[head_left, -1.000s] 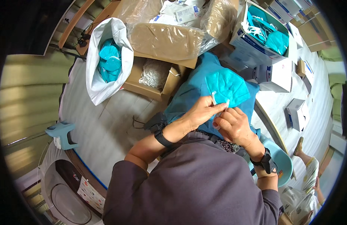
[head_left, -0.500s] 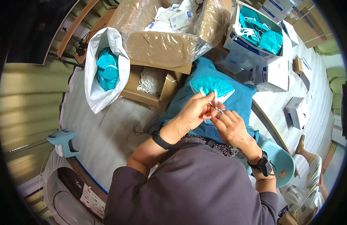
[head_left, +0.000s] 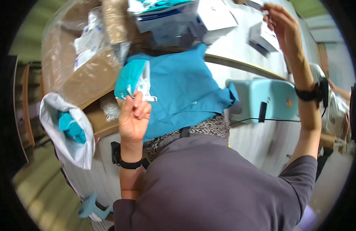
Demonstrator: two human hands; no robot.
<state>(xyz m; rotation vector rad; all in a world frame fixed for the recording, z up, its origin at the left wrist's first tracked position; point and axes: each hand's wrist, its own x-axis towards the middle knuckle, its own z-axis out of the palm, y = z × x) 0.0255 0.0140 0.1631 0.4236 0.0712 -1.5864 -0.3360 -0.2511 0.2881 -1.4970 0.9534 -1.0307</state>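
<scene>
Left hand [head_left: 135, 119]: its grip is pinching a teal mask [head_left: 128, 79] at the near edge, over the left side of the blue cloth [head_left: 174, 81] on the lap. Right hand [head_left: 280, 21] is hovering far right, near a small white box [head_left: 262, 36]; blurred, cannot tell whether it is holding anything. Progress looks partial: teal pieces [head_left: 72, 129] are already lying in the white bag [head_left: 87, 150] at left; more are sitting in the far carton [head_left: 166, 25].
</scene>
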